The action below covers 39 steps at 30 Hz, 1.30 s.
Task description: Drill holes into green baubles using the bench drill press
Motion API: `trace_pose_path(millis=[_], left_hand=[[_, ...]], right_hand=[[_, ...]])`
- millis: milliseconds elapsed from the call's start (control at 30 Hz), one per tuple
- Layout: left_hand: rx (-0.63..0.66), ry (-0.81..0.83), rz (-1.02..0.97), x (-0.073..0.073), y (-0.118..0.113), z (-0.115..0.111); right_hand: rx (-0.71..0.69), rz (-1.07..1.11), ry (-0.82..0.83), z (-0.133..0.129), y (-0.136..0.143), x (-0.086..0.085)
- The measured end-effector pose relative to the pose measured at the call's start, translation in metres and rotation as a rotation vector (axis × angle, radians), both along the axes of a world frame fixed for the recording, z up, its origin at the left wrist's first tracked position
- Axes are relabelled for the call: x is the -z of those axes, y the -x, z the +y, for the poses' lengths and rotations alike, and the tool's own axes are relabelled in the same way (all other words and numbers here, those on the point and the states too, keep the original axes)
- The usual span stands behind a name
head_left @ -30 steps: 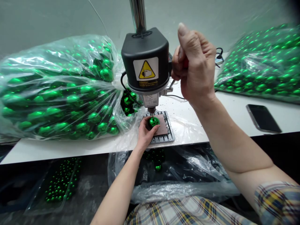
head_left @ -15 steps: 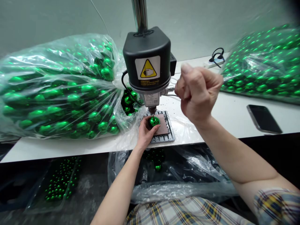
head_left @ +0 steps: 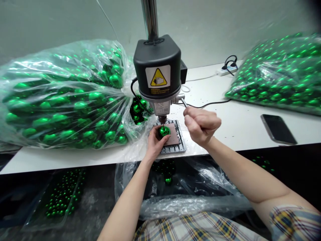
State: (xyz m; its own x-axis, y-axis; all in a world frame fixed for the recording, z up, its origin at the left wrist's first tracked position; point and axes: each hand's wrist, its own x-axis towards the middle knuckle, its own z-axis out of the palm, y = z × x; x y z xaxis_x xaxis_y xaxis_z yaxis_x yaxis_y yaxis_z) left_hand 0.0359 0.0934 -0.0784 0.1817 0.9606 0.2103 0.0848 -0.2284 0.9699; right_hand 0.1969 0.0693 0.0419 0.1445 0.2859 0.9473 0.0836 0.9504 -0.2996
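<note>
A shiny green ball rests on a pinkish board over the slotted metal base of a bench drill press. Around the ball's left and near sides curl the fingers and thumb of my left hand. The drill's chuck is straight above, its bit at the ball's top; whether it has entered I cannot tell. My right hand is closed around the feed lever on the drill's right side, and the grip end is hidden in the fist.
Clear bags of green balls lie on the left and right of the white table. A phone lies near the right edge. Below the table's front hangs an open plastic bag; a bin of balls stands lower left.
My right hand has swung down and toward me with the lever. The left hand still holds the ball in place under the bit.
</note>
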Motion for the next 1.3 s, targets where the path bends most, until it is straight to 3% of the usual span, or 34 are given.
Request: trace_pose_path(millis=[67, 133, 300, 367, 467, 600, 667, 767, 800, 867, 967, 1033, 1133, 1300], left_hand=[[0.001, -0.016, 0.032, 0.004, 0.001, 0.002], [0.002, -0.021, 0.053, 0.006, 0.001, 0.004], [-0.053, -0.039, 0.084, 0.000, -0.001, 0.002], [-0.190, -0.122, 0.164, -0.006, -0.003, -0.010], [-0.335, -0.375, 0.391, -0.012, -0.001, -0.046], [-0.033, -0.703, 0.726, -0.015, 0.014, -0.100], [0.043, -0.806, 0.763, -0.019, 0.024, -0.105], [-0.110, -0.834, 0.656, -0.037, 0.040, -0.069], [-0.203, -0.773, 0.678, -0.047, 0.043, -0.049], [-0.305, -0.558, 0.902, -0.066, 0.046, -0.003], [-0.184, -0.113, 1.415, -0.088, 0.042, 0.055], [-0.116, 0.025, 1.533, -0.093, 0.037, 0.081], [-0.041, 0.105, 1.587, -0.091, 0.032, 0.099], [0.077, 0.144, 1.641, -0.088, 0.030, 0.101]], right_hand=[[0.002, -0.001, -0.016, -0.002, 0.001, -0.001], [0.018, 0.102, 0.002, 0.000, 0.005, -0.014], [0.013, 0.257, 0.258, 0.024, 0.006, -0.072], [-0.022, 0.252, 0.386, 0.036, 0.002, -0.089], [-0.075, 0.257, 0.496, 0.047, -0.004, -0.098], [-0.099, 0.276, 0.534, 0.046, -0.004, -0.097], [-0.090, 0.287, 0.533, 0.043, -0.002, -0.097], [-0.061, 0.297, 0.517, 0.041, 0.001, -0.098], [-0.051, 0.298, 0.514, 0.041, 0.002, -0.098], [-0.042, 0.304, 0.511, 0.041, 0.003, -0.098], [-0.049, 0.305, 0.516, 0.040, 0.003, -0.097], [-0.064, 0.305, 0.524, 0.038, 0.003, -0.097], [-0.081, 0.309, 0.529, 0.037, 0.002, -0.098], [-0.047, 0.283, 0.530, 0.039, 0.001, -0.096]])
